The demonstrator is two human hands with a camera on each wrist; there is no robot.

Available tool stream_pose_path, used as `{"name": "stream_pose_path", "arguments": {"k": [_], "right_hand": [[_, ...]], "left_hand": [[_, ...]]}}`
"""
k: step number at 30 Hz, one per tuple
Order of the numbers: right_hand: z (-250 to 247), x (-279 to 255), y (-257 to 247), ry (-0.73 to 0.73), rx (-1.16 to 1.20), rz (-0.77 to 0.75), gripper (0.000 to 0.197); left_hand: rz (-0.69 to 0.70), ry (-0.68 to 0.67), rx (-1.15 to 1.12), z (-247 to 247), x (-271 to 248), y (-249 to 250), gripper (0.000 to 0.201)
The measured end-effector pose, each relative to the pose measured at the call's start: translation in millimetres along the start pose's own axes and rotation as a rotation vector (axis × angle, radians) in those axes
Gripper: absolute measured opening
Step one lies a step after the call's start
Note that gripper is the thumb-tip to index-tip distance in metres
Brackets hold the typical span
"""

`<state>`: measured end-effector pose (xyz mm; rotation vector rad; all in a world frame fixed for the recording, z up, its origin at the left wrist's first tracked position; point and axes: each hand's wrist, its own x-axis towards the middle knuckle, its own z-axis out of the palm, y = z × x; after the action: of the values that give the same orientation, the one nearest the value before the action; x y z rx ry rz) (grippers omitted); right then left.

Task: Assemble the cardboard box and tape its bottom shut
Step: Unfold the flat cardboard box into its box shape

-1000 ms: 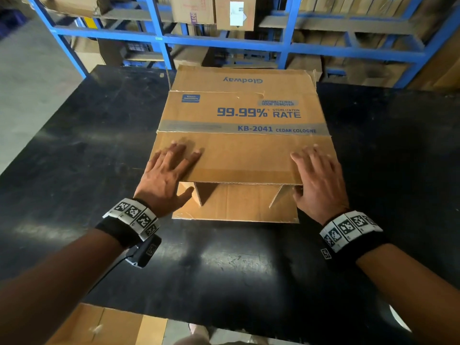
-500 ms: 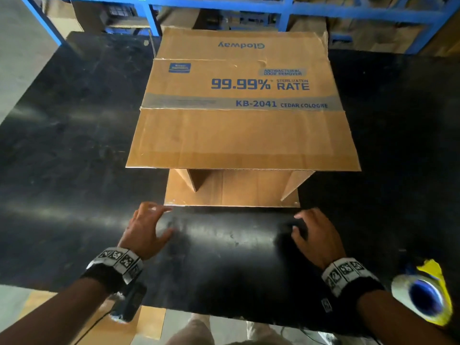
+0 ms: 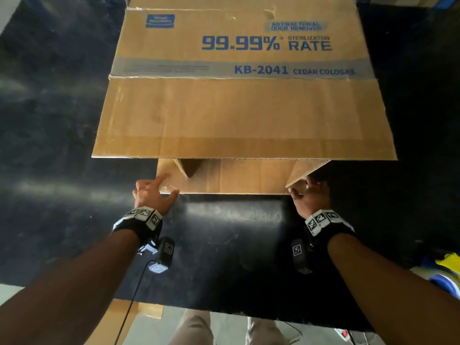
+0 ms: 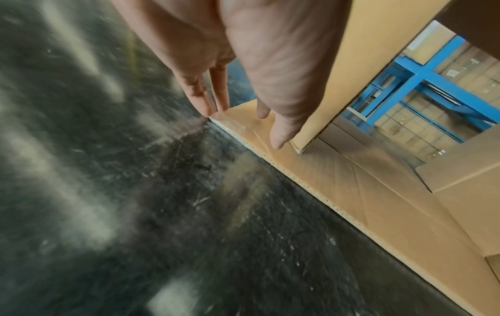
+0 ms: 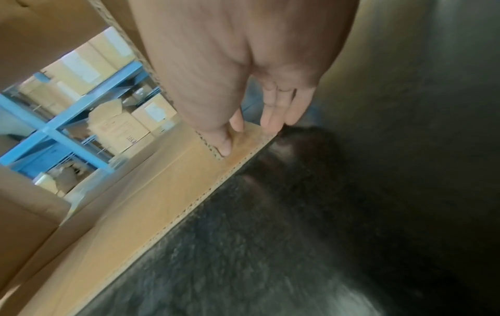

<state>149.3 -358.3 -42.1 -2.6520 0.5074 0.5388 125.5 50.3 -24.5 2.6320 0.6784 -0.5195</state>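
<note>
A large printed cardboard box (image 3: pixel 239 115) lies on its side on the black table (image 3: pixel 62 145), its open end facing me. Its upper flap juts toward me, and the lower flap (image 3: pixel 239 181) lies flat on the table. Two side flaps (image 3: pixel 306 170) angle inward between them. My left hand (image 3: pixel 151 192) touches the lower flap's near left corner with straight fingers (image 4: pixel 205 104), thumb resting on top. My right hand (image 3: pixel 308 195) is at the near right corner, thumb pressing on the lower flap (image 5: pixel 162 203) and fingers (image 5: pixel 273 119) at its edge.
A tape roll with blue and yellow parts (image 3: pixel 448 275) sits at the table's right near edge. Blue shelving with cartons (image 4: pixel 422 77) shows through the box's far end. Flat cardboard (image 3: pixel 119 319) lies below the table's near edge, beside my legs.
Both hands left the upper flap, drew back over the table, then reached forward to the lower flap's near corners. My head has moved closer to the box.
</note>
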Motion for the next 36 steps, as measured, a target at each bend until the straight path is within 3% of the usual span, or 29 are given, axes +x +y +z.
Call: {"name": "stream_pose_path", "arguments": {"k": [4,9,14,21,26,31,36], "right_hand": [[-2.6,6.7,5.0,0.04,0.171,0.042,0.047],[-24.2,7.7,17.6,0.118,0.322,-0.012,0.057],[-102.5,-17.1,-12.1,0.12,0.364,-0.06,0.044],[-238.4,-47.6,-76.2,0.242,0.376,-0.139,0.03],[-332.0,-54.7,-118.9,0.365,0.382,-0.158,0.058],[-369.4,-38.8,-136.9,0.446,0.418,-0.142,0.095],[-364.9,-44.6,-122.4,0.434,0.403,-0.11,0.088]], "left_hand": [[-0.003,-0.012,-0.081,-4.4,2.0,-5.9,0.073],[0.04,-0.044,-0.19,-31.3,-12.5,0.6,0.07],[0.104,0.007,-0.127,-89.9,-28.6,20.0,0.061],[0.225,0.133,-0.069,-227.8,-42.6,75.7,0.052],[0.269,0.297,-0.118,-322.3,-54.7,119.1,0.071],[0.369,0.323,-0.121,-359.9,-67.5,142.7,0.085],[0.33,0.255,-0.23,-343.0,-66.9,131.8,0.106]]}}
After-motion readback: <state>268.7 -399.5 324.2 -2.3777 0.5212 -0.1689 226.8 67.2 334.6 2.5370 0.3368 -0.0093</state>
